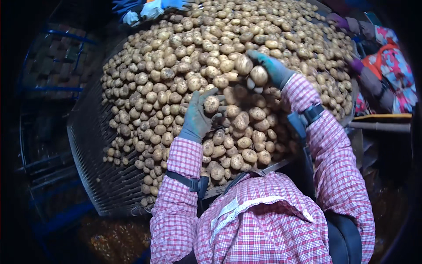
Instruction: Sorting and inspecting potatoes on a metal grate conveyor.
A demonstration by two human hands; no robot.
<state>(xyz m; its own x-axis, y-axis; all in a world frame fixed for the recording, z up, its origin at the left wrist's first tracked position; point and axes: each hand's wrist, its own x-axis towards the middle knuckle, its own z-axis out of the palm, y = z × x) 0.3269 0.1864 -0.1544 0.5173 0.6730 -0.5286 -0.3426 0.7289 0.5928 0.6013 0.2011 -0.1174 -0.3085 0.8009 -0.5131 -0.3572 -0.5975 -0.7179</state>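
A large heap of potatoes [174, 79] lies before me on a slatted table [95, 188]. My left hand [199, 115], in a dirty grey-green glove, is palm up near the middle of the heap, its fingers curled around a potato [211, 104]. My right hand [272, 69], in a similar glove, is above the right part of the heap. Its fingers reach over two blurred potatoes [259, 76]; whether it grips them I cannot tell. Below both hands, larger potatoes [241, 120] fill a shaded area at the table's near edge.
A co-worker's blue-sleeved arm and pale glove [151, 9] are at the far left edge of the heap. Another person in purple gloves and a floral garment [400, 72] works at the right. A pole [379, 126] juts out at the right; blue metal frames [54, 89] stand left.
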